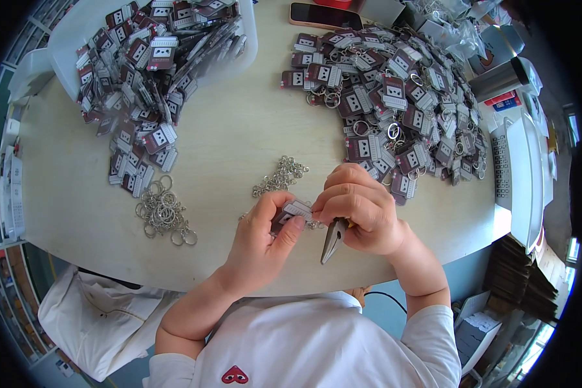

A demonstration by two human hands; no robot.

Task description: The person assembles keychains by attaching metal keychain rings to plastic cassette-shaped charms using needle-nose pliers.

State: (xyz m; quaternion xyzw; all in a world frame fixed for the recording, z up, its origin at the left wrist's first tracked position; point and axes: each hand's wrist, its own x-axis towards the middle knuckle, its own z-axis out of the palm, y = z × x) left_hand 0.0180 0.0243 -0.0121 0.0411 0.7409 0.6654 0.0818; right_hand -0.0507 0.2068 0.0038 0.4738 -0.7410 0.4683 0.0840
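Observation:
Near the table's front edge, my left hand (262, 242) pinches a flat, dark-and-white keychain charm (292, 216) between thumb and fingers. My right hand (362, 210) is closed round a pair of pliers (334, 242), whose metal jaws point down toward me. Its thumb and forefinger meet at the charm's right end; whatever small part they pinch there is hidden. Just beyond my left hand lies a little heap of small jump rings and chain links (281, 176). Farther left is a pile of larger split rings (164, 210).
A white plastic bin (249, 39) at the back left spills similar charms (158, 139) onto the table. Many charms with rings attached (394, 97) are heaped at the right. Behind them lie a phone (325, 16) and a metal flask (498, 79).

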